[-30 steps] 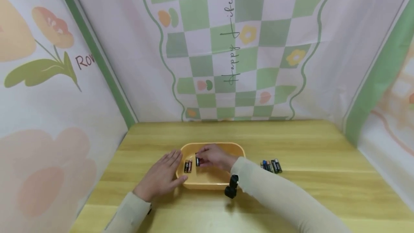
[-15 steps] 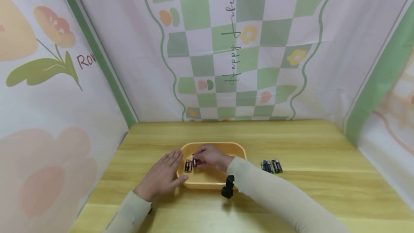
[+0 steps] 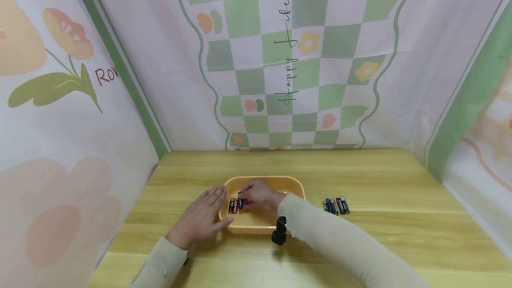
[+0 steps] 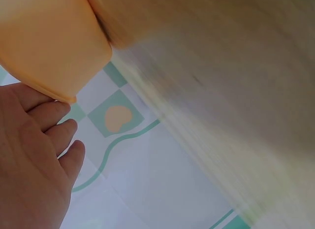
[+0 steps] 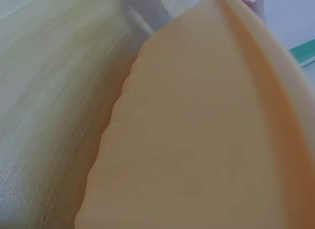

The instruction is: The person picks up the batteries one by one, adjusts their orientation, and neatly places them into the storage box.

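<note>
- Fingers nearly straight, thumb spread, the left hand [image 3: 200, 219] touches the tray [image 3: 256, 230] at its left rim.
- Two batteries [image 3: 235, 206] lie side by side in the tray's left end.
- Right hand [image 3: 260, 194], inside the tray, pinches a third battery [image 3: 240, 202] just beside them.
- More batteries [image 3: 342, 205] lie on the table [image 3: 400, 199].

Orange tray wall [image 5: 187, 130] fills middle — wood tabletop [image 5: 54, 115] at left.
</note>
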`<state>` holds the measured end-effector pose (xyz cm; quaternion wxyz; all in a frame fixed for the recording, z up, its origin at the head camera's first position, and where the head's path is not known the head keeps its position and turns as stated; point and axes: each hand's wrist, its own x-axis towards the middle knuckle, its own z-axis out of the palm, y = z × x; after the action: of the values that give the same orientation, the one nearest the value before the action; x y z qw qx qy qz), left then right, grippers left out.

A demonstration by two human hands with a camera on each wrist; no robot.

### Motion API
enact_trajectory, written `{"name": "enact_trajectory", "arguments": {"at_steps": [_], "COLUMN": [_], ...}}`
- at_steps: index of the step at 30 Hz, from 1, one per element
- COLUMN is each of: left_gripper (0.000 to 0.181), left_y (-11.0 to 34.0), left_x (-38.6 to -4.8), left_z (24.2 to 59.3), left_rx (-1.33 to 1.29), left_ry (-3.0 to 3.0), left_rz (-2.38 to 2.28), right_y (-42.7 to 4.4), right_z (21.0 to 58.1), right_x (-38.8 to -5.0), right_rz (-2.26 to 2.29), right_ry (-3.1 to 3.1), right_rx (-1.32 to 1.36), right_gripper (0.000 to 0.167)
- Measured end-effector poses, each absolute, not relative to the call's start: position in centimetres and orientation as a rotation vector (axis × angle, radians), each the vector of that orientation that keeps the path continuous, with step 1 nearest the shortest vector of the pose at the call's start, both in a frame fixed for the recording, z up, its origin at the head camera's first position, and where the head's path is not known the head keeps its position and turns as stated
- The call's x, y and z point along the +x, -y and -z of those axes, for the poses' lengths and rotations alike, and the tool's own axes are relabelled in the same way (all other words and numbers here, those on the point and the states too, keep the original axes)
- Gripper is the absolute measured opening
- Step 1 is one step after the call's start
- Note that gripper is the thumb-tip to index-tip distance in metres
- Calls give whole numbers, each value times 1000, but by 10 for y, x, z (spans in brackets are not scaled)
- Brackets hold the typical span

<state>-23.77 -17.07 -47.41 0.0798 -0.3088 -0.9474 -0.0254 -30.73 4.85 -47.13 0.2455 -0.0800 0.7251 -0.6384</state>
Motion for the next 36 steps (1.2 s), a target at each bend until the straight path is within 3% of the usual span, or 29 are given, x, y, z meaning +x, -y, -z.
{"name": "enact_trajectory", "arguments": {"at_steps": [36], "left_gripper": [80], "left_y": [171], "left_x": [-237], "left_z": [479], "left_rx": [-922], "left_ry": [2810], "left_rz": [123], "right_y": [-41], "right_z": [480], "right_x": [-309], "right_rz": [1637], "right_ry": [-2093], "right_rx": [-67], "right_gripper": [5]}}
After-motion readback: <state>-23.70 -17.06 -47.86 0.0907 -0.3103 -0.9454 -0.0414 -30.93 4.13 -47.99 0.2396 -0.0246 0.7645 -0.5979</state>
